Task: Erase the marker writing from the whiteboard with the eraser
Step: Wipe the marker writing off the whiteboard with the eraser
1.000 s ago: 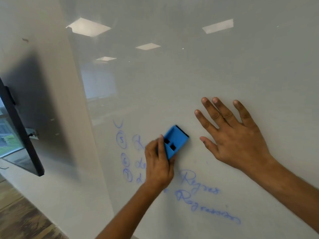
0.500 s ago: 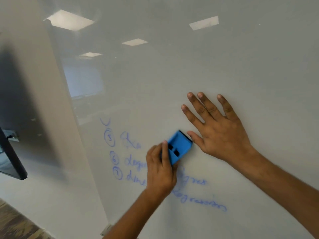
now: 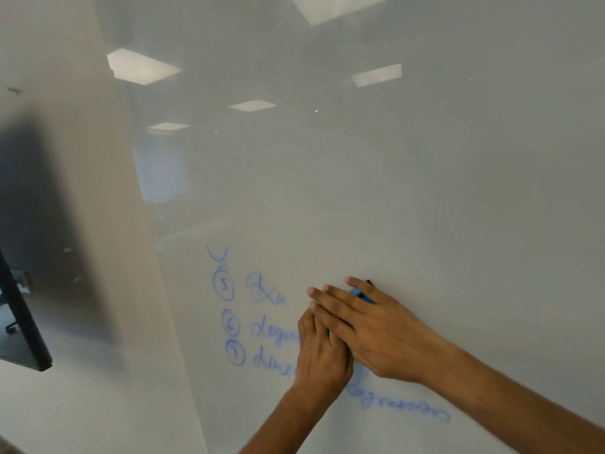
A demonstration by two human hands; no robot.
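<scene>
Blue eraser (image 3: 360, 294) (one, seemingly held), two hands (image 3: 376, 335)

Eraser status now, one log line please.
eraser: mostly hidden | left hand: on eraser | right hand: overlapping left | blue writing: remains

You have two hands in view: the left hand (image 3: 322, 352) and the right hand (image 3: 379, 335). One whiteboard (image 3: 425, 191) fills the view. One blue eraser (image 3: 361, 294) shows, mostly hidden. Count three circled numerals (image 3: 223, 285) on the board. Five ceiling light reflections (image 3: 142, 66) appear in its surface. One dark screen (image 3: 19, 322) hangs at left.
</scene>
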